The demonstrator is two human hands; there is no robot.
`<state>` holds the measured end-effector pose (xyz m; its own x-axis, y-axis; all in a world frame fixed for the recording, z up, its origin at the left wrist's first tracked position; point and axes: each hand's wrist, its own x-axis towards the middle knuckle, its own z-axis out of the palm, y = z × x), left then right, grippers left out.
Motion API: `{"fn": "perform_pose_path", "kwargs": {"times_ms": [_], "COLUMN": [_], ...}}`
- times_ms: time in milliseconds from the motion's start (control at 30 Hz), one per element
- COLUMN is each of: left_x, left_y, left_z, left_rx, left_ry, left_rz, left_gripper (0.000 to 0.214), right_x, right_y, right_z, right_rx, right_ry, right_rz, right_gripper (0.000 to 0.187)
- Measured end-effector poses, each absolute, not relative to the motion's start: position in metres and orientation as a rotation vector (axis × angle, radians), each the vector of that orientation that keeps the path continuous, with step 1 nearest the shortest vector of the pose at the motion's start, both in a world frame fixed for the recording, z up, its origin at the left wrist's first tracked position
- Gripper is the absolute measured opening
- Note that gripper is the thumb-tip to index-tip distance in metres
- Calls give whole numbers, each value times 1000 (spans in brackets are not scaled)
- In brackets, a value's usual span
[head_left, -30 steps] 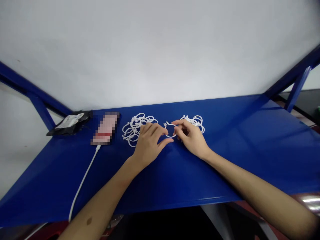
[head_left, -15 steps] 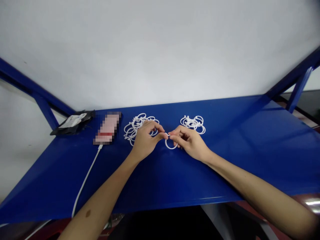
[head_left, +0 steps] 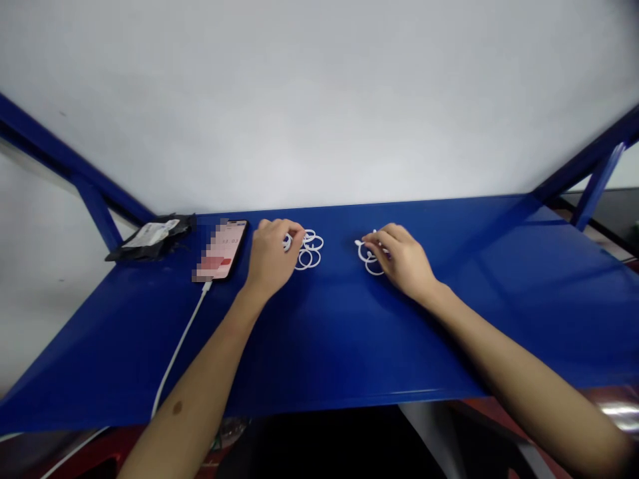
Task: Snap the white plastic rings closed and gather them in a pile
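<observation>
Two heaps of white plastic rings lie on the blue table (head_left: 449, 319). My left hand (head_left: 269, 256) rests on the left heap (head_left: 308, 251), fingers curled onto a ring at its top. My right hand (head_left: 402, 259) lies over the right heap (head_left: 368, 256), fingers bent down with a white ring under the fingertips. Most of the right heap is hidden under that hand. Whether either hand truly grips a ring is hard to make out.
A phone (head_left: 221, 250) lies left of the left heap, with a white cable (head_left: 177, 356) running off the front edge. A black packet (head_left: 150, 236) sits at the far left corner. A white wall stands behind; blue frame struts rise at both sides.
Both hands held one ring between them in the middle; now they have parted, the left going back to the left heap and the right carrying the ring to the right heap.
</observation>
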<state>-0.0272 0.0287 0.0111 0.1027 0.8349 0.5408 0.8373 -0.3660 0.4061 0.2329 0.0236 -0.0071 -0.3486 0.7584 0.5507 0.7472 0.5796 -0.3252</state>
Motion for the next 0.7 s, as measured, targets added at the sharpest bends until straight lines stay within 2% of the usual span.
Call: {"fn": "perform_pose_path", "kwargs": {"times_ms": [167, 300, 433, 567, 700], "left_x": [-48, -46, -41, -29, -8], "left_y": [33, 32, 32, 26, 12], "left_z": [11, 1, -2, 2, 3], "left_rx": [-2401, -2470, -2469, -2479, -2585], "left_ry": [-1800, -1791, -1749, -1633, -1364], "left_rz": [-783, -472, -433, -543, -806], "left_gripper": [20, 13, 10, 10, 7], "right_x": [252, 253, 247, 232, 212], "right_y": [40, 41, 35, 19, -1], "right_z": [-11, -14, -11, -5, -5], "right_rx": [-1376, -1397, -1343, -1189, -1060], "right_ry": [-2108, -2108, -2101, -2153, -2169], "right_rz": [-312, -371, -348, -114, 400], "right_gripper": [25, 28, 29, 26, 27]}}
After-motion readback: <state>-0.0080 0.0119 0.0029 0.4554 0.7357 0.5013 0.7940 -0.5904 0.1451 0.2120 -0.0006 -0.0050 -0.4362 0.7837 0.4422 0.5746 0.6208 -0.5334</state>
